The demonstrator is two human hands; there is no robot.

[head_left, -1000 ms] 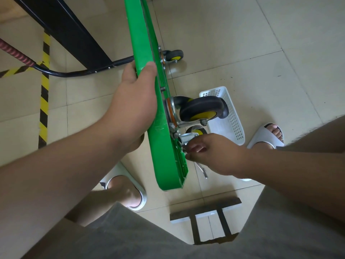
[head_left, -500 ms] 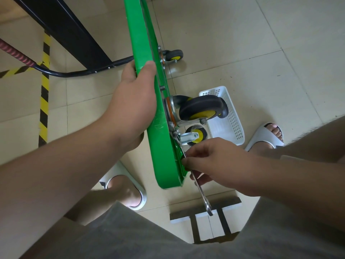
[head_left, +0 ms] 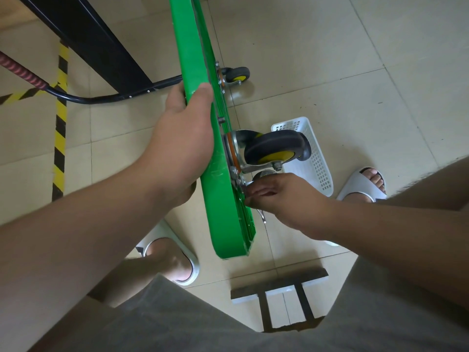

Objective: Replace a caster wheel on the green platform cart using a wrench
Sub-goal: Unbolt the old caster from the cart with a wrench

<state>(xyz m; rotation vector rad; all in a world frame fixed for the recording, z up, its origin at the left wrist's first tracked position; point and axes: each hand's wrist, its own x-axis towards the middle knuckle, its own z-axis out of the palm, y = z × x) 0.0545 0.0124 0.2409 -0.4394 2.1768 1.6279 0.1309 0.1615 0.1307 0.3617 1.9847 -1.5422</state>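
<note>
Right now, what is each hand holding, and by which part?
The left hand grips the green cart by the edge of its upturned deck. The right hand pinches the wrench along its shaft, beside the caster plate; only its tail shows.

The flat green plastic platform cart (head_left: 193,59) stands tipped on its long edge. The left hand (head_left: 182,138) grips its upper rim, and its ribbed underside faces the right hand (head_left: 281,196). 1 black rubber caster wheel (head_left: 276,148) with a yellow hub and silvery metal fork juts sideways from the underside, just above the right hand. A matching far caster wheel (head_left: 237,74) sits beyond the left hand's fingertips. The slim silvery metal wrench (head_left: 262,216) is held in the right hand's curled fingers, close to the cart's underside, and only its tip shows below that hand.
</note>
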